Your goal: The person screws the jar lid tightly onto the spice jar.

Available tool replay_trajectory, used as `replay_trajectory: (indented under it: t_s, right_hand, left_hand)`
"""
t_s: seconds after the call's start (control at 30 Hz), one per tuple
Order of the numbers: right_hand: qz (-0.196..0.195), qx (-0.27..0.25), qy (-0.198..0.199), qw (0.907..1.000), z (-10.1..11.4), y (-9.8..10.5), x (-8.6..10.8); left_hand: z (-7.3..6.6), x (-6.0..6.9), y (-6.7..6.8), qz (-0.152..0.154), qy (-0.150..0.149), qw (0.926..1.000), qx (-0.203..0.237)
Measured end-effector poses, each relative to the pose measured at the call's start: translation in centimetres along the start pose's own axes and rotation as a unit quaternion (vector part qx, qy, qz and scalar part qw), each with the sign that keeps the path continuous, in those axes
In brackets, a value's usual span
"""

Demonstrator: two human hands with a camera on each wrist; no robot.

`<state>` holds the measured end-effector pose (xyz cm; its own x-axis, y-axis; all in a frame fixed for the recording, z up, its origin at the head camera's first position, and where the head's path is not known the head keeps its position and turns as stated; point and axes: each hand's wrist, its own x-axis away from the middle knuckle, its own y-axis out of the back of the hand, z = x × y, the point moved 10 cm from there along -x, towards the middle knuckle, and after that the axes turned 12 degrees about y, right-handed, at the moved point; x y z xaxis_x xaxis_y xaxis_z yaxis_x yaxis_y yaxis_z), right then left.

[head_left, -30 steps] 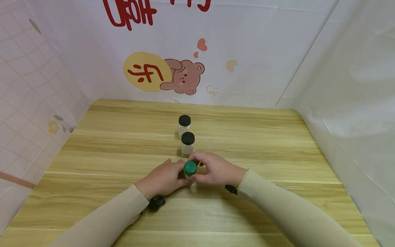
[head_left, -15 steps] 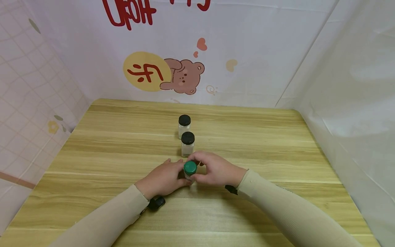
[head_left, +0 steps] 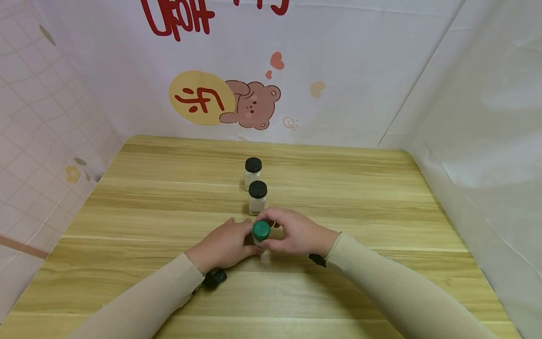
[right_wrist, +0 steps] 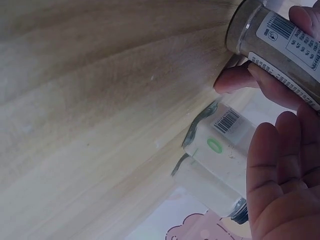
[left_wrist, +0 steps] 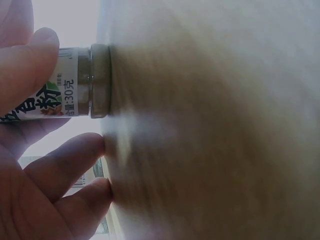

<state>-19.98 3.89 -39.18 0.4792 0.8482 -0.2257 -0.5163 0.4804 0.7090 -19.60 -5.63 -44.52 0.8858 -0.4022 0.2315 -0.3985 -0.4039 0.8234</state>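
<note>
A small round spice jar [head_left: 261, 230] with a green cap and brown powder stands upright, its base at the tabletop. My left hand [head_left: 222, 245] holds it low down, thumb and index finger on opposite sides, the other fingers apart from the glass. From the other side, my right hand [head_left: 298, 233] curls its thumb and index finger around the jar near the cap. In the left wrist view the jar [left_wrist: 85, 82] shows a white label with dark characters and "30". A barcode label appears on the jar [right_wrist: 277, 42] in the right wrist view. The cap is outside both wrist views.
Just beyond the hands stands a clear jar [head_left: 257, 205] with a black lid and pale contents. A similar black-lidded jar [head_left: 252, 179] stands behind it. The wooden table [head_left: 360, 188] meets a printed white backdrop [head_left: 351, 56] at its far edge.
</note>
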Motion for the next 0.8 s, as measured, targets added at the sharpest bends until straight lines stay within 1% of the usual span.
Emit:
replay_trajectory:
  t_s: [0.17, 0.4, 0.63, 0.8]
  right_hand:
    - [-0.002, 0.001, 0.007, 1.0, 0.13, 0.02, -0.09]
    - [-0.003, 0.001, -0.001, 1.0, -0.12, -0.03, -0.12]
    - [-0.001, 0.001, 0.006, 1.0, 0.11, -0.03, -0.16]
    - [-0.002, -0.001, -0.005, 1.0, -0.12, -0.07, -0.18]
  left_hand:
    - [0.0, -0.01, -0.04, 0.004, 0.0, 1.0, -0.001]
    - [0.06, -0.04, -0.12, 0.01, 0.005, 0.9999, -0.004]
    - [0.12, 0.01, -0.14, 0.012, 0.009, 0.9999, -0.003]
    - [0.17, -0.04, -0.19, 0.014, 0.014, 0.9998, 0.0]
